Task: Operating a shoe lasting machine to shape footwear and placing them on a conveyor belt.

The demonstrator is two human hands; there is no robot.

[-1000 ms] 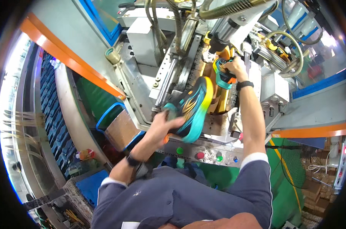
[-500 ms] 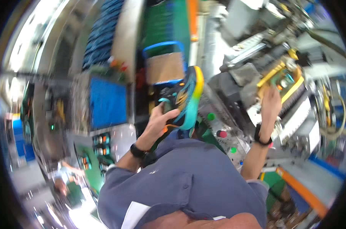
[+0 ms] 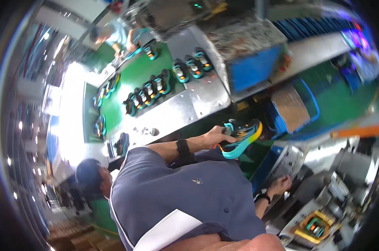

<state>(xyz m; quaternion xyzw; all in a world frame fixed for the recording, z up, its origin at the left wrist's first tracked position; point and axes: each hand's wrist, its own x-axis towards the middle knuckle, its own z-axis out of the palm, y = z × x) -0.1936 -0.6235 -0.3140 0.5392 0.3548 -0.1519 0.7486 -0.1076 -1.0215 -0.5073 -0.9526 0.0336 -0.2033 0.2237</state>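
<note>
My left hand (image 3: 217,138) is closed around the heel and collar of a running shoe (image 3: 241,136), held sideways in front of my body. This shoe has a black mesh upper and a thick teal sole that turns yellow at the toe. My right hand (image 3: 280,185) hangs over the machine's edge, fingers curled together, with nothing showing in it. Below and to its right, a yellow fixture (image 3: 301,234) on the machine (image 3: 290,224) surrounds a teal and orange shoe (image 3: 316,226), apart from my hand.
A steel-edged table (image 3: 212,98) with a green top carries rows of similar shoes (image 3: 149,91). One person (image 3: 121,37) works at its far side; another person (image 3: 91,178) is close at my left. A blue-framed cart (image 3: 317,109) holding a cardboard sheet stands ahead right.
My view has swung left, bringing the shoe table into sight. My right hand has come away from the shoe in the yellow fixture; my left still grips its shoe.
</note>
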